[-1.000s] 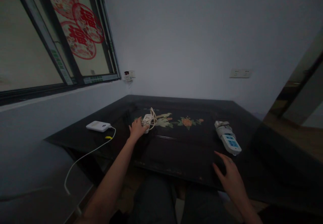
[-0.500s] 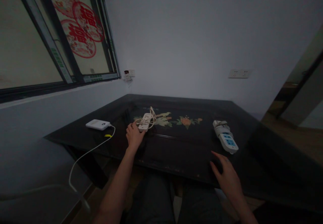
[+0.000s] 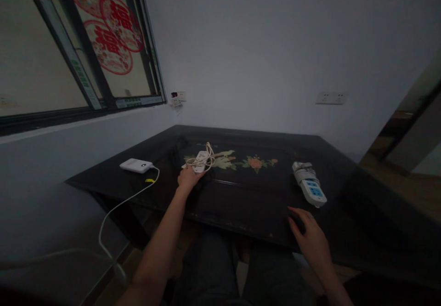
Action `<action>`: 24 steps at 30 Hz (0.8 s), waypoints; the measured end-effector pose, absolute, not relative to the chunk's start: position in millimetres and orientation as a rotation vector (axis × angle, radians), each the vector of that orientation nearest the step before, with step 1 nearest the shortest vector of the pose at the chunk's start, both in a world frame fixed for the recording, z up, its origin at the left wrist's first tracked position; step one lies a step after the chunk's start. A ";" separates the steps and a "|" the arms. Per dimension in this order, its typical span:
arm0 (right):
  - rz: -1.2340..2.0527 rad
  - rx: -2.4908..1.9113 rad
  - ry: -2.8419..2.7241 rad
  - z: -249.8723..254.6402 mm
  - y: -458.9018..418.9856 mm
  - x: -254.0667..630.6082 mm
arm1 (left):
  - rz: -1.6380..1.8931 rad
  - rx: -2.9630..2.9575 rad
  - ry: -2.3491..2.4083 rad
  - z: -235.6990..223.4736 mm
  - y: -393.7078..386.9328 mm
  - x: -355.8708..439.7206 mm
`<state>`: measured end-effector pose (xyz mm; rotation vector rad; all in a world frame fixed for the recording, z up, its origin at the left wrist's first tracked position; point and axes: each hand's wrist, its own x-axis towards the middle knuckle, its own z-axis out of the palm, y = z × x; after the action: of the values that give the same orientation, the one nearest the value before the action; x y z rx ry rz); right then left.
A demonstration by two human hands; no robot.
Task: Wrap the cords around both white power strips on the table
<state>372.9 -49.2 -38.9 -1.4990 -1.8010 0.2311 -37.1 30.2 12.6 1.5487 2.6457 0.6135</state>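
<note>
My left hand (image 3: 188, 178) reaches across the dark painted table (image 3: 241, 205) and grips the near end of a small white power strip (image 3: 200, 161) wrapped in a cream cord. My right hand (image 3: 310, 237) rests near the table's front edge, fingers spread and flat, holding nothing. A second white power strip with blue sockets (image 3: 310, 184) and its cord wound round it lies just beyond my right hand, apart from it.
A white power bank (image 3: 136, 165) sits at the table's left edge with a white cable (image 3: 117, 207) hanging off to the floor. Wall sockets (image 3: 330, 97) are on the far wall. A window (image 3: 69, 44) with red paper cuttings is on the left.
The left hand has slid a little nearer along the white power strip and now holds its near end. The right hand has stayed in place.
</note>
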 end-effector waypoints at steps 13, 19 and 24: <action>0.241 -1.491 -1.801 -39.0 -50.3 372.9 | 0.815 1.807 2.524 15.6 0.9 -23.4; 0.355 -1.402 -1.700 -34.8 -50.1 372.8 | 0.850 2.120 2.241 5.8 -43.5 26.0; 0.721 -1.243 -1.401 -28.0 -65.2 360.7 | 0.828 2.352 1.929 -0.2 -83.3 81.7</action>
<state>360.7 -65.2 -28.0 -1.2434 -1.4013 0.7206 81.7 -83.3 -0.2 2.3518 1.9292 0.8276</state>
